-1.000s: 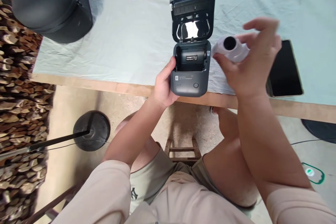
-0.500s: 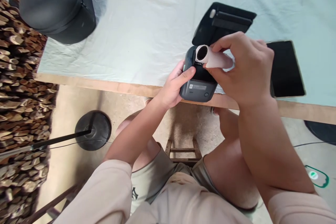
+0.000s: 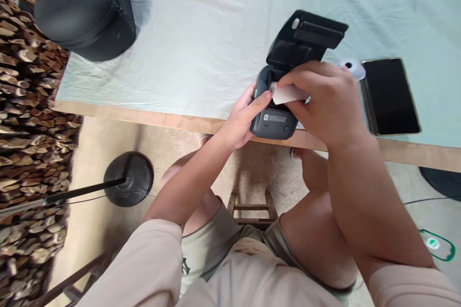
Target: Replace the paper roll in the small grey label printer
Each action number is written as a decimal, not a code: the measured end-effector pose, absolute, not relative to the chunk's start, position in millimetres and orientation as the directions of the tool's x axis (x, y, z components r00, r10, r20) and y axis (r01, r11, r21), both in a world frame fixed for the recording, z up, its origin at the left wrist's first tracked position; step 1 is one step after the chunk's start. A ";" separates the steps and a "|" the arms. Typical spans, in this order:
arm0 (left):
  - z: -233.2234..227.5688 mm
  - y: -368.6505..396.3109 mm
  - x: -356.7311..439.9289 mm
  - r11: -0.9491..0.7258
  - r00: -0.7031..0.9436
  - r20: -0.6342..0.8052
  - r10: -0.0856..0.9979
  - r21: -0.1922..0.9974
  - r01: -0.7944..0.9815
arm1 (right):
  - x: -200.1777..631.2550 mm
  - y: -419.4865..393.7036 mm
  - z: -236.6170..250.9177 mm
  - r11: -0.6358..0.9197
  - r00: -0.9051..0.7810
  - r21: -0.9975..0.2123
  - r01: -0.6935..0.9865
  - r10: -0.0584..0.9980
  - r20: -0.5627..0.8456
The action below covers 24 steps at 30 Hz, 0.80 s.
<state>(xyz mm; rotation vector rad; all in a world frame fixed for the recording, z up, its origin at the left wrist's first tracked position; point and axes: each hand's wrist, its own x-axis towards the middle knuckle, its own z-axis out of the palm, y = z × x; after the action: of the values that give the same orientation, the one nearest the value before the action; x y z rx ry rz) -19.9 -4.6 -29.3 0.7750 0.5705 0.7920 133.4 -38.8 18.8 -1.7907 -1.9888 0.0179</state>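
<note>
Counter (image 3: 201,33), cloth-covered, carries everything; big black case (image 3: 82,5) far left, well clear; phone (image 3: 391,96) face-up just right of the printer (image 3: 275,122), a spare roll (image 3: 351,68) touching its edge; printer at the counter's near edge, lid (image 3: 306,36) open; left hand (image 3: 243,117) grip clamped on its side; right hand (image 3: 324,100) grip pinching the paper roll (image 3: 286,93) at the bay mouth; looks partly seated, lid not yet shut; right hand hides the bay.

Printer (image 3: 274,123) at table (image 3: 144,116) edge; phone (image 3: 391,96) right, bag (image 3: 82,7) far left.
</note>
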 end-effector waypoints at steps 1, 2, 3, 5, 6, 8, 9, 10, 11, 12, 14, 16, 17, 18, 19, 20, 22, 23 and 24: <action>-30.5 -3.7 -20.3 0.467 0.583 -0.163 0.796 0.777 -0.422 | 133.9 -39.5 19.8 0.159 -0.038 -0.322 0.933 0.935 0.352; -32.0 -2.7 -20.8 0.472 0.585 -0.155 0.796 0.763 -0.441 | 134.2 -40.4 21.3 0.170 -0.035 -0.330 0.928 0.925 0.377; -33.4 -1.7 -21.5 0.476 0.588 -0.144 0.796 0.750 -0.460 | 134.1 -41.5 23.2 0.194 -0.048 -0.334 0.922 0.916 0.398; -35.8 0.1 -22.7 0.478 0.597 -0.123 0.793 0.733 -0.484 | 132.6 -43.8 27.4 0.278 -0.120 -0.333 0.901 0.897 0.425; -36.5 0.7 -23.2 0.479 0.603 -0.115 0.789 0.729 -0.488 | 131.4 -44.8 29.4 0.328 -0.160 -0.335 0.883 0.883 0.442; -36.8 1.3 -23.6 0.484 0.610 -0.107 0.785 0.722 -0.496 | 128.8 -46.4 32.7 0.399 -0.206 -0.344 0.850 0.852 0.481; -36.4 1.3 -23.6 0.485 0.609 -0.105 0.786 0.715 -0.503 | 127.8 -46.9 33.8 0.417 -0.210 -0.348 0.839 0.840 0.500; -35.6 1.2 -23.6 0.484 0.604 -0.103 0.791 0.708 -0.514 | 127.1 -47.3 34.5 0.434 -0.216 -0.354 0.829 0.831 0.513; -34.7 1.1 -23.7 0.481 0.596 -0.102 0.797 0.704 -0.523 | 126.7 -47.7 34.9 0.455 -0.230 -0.362 0.814 0.824 0.518; -33.6 0.8 -24.0 0.478 0.590 -0.105 0.801 0.705 -0.524 | 126.7 -48.0 34.8 0.482 -0.253 -0.370 0.794 0.817 0.519; -31.4 0.2 -25.0 0.470 0.581 -0.114 0.806 0.720 -0.511 | 127.7 -48.2 34.1 0.532 -0.296 -0.393 0.750 0.802 0.518; -29.6 -0.6 -26.1 0.465 0.579 -0.125 0.806 0.739 -0.488 | 129.5 -47.5 32.7 0.544 -0.287 -0.435 0.718 0.800 0.527; -28.9 -1.2 -26.6 0.461 0.578 -0.128 0.806 0.748 -0.477 | 130.6 -46.8 31.7 0.531 -0.237 -0.471 0.704 0.801 0.550; -28.4 -1.7 -26.8 0.454 0.574 -0.129 0.808 0.758 -0.469 | 131.7 -45.7 30.5 0.504 -0.150 -0.513 0.694 0.799 0.582; -28.1 -2.3 -27.0 0.444 0.572 -0.127 0.810 0.770 -0.459 | 132.9 -44.3 29.0 0.464 -0.034 -0.558 0.688 0.789 0.614; -28.0 -2.9 -27.0 0.434 0.573 -0.124 0.810 0.783 -0.444 | 134.2 -42.6 27.1 0.428 0.077 -0.595 0.680 0.766 0.638; -28.3 -3.7 -26.9 0.416 0.578 -0.121 0.807 0.812 -0.410 | 136.5 -39.0 22.9 0.390 0.217 -0.654 0.648 0.729 0.649; -28.9 -3.8 -26.9 0.410 0.580 -0.122 0.806 0.821 -0.397 | 137.5 -37.3 20.9 0.390 0.243 -0.685 0.615 0.733 0.635; -29.7 -3.9 -27.0 0.406 0.579 -0.122 0.806 0.826 -0.391 | 138.1 -35.8 19.2 0.381 0.237 -0.724 0.575 0.770 0.593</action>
<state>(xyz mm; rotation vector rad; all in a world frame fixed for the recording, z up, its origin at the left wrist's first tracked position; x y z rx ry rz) -27.0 -3.9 -29.7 0.8485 0.5646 0.8071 138.1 -35.8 19.2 -1.2939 -1.4400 0.2039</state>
